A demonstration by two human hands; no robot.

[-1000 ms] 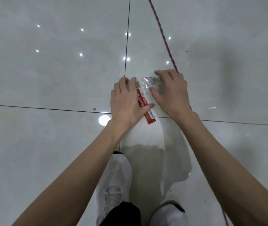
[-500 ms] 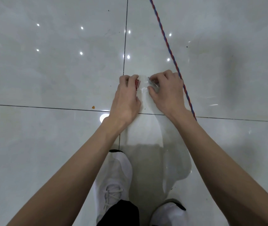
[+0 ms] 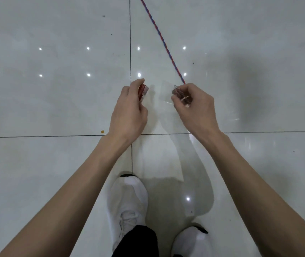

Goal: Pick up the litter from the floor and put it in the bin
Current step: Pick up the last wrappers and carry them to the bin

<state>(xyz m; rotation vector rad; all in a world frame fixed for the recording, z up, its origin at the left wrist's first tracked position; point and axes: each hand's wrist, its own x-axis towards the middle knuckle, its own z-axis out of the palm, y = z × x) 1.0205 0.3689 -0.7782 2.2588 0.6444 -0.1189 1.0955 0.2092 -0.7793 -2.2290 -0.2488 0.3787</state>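
Left hand [image 3: 129, 110], centre of frame: fingers curled around a red wrapper [image 3: 142, 90], which shows only at its upper end above the fingertips; the rest is hidden inside the fist. Grip judged firm but narrow.

Right hand [image 3: 196, 106], just right of centre: thumb and forefinger pinched on a clear plastic wrapper [image 3: 182, 95], crumpled, with faint print. Only a small bunch of film is caught between the fingertips.

Both pieces of litter are in hand, clear of the tiled floor [image 3: 55, 101]. The two hands are apart, with bare tile between them.

A red-and-blue twisted cord [image 3: 162, 38] runs from the top edge of the frame down to the right hand's knuckles. Whether it touches the hand cannot be told. A small orange crumb [image 3: 102, 131] lies on the grout line at centre left. Two white shoes [image 3: 128, 199] occupy the lower centre. No bin is in view.

Risks, as judged:
- The clear film is light and slick; a fingertip pinch may let it slip on the way to the bin.
- The cord could snag the right hand as it lifts.
- The crumb may be overlooked.
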